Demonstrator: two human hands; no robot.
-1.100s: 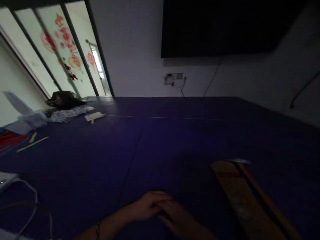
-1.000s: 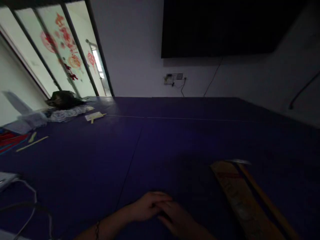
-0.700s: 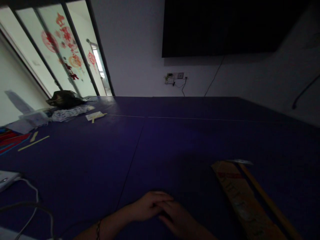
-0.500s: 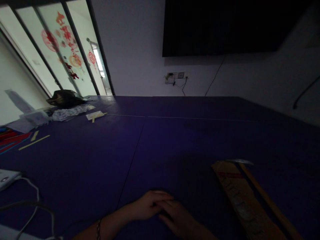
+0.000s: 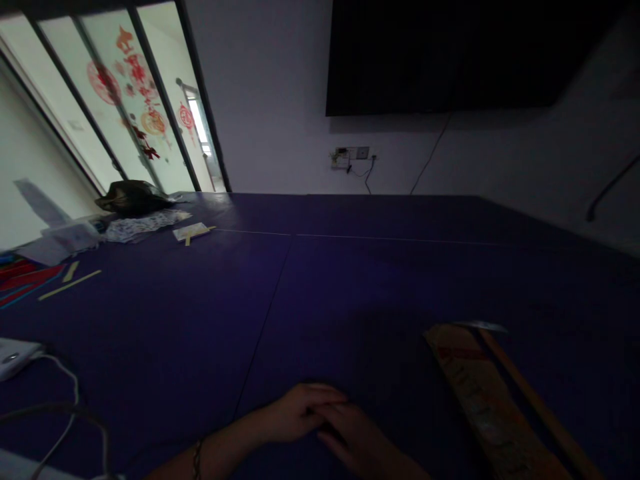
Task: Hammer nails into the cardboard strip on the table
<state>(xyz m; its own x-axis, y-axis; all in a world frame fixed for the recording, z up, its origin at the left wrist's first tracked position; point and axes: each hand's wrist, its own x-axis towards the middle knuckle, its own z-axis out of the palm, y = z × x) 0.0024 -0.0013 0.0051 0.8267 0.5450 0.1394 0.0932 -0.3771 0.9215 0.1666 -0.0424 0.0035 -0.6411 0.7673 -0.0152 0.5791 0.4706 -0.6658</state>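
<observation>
Between the hands and the brown package [image 5: 485,400], which is laid at the right, a gap of table [image 5: 330,293] is left; toward the left, this room is bounded by a white cable [image 5: 77,390]. The left hand [image 5: 297,410] and the right hand [image 5: 355,430] are placed together, the right fingers being laid over the left ones; whether anything is gripped under them cannot be told. A bracelet [image 5: 197,461] is worn on the left wrist. Beside the package, a wooden-handled tool [image 5: 535,400] is placed. Farther, a yellow strip [image 5: 70,285] and a black bag [image 5: 135,198] are seen on the purple surface; above, a television [image 5: 440,53] is hung.
</observation>
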